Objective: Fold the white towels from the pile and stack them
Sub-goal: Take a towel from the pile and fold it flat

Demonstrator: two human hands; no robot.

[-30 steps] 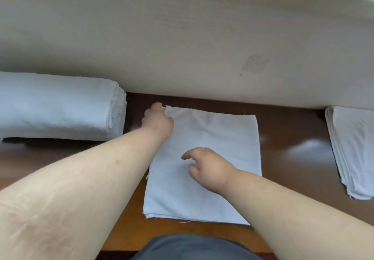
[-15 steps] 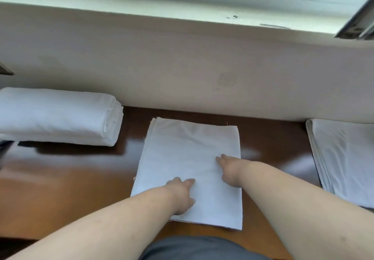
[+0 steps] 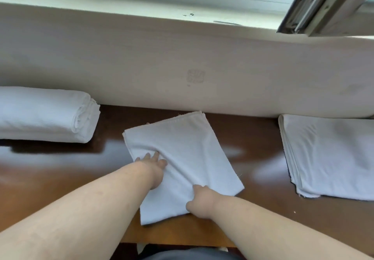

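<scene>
A folded white towel [image 3: 186, 154] lies in the middle of the dark wooden table [image 3: 50, 174], turned at an angle with one corner near the wall. My left hand [image 3: 154, 168] rests flat on its left part, fingers spread, with the cloth wrinkled around it. My right hand [image 3: 200, 201] pinches the towel's near edge, fingers closed on the fabric. A thick stack of folded white towels [image 3: 42, 114] lies at the left. A flatter pile of white towels [image 3: 332, 154] lies at the right.
A cream wall [image 3: 182, 61] runs right behind the table, with a window sill and an open window frame [image 3: 323, 4] above. The table's near edge is close to my body, and dark grey clothing [image 3: 190, 254] shows at the bottom.
The towel has turned from square to the table to a diagonal position. My right hand went from lying flat on it to gripping its near edge; my left hand slid up and left.
</scene>
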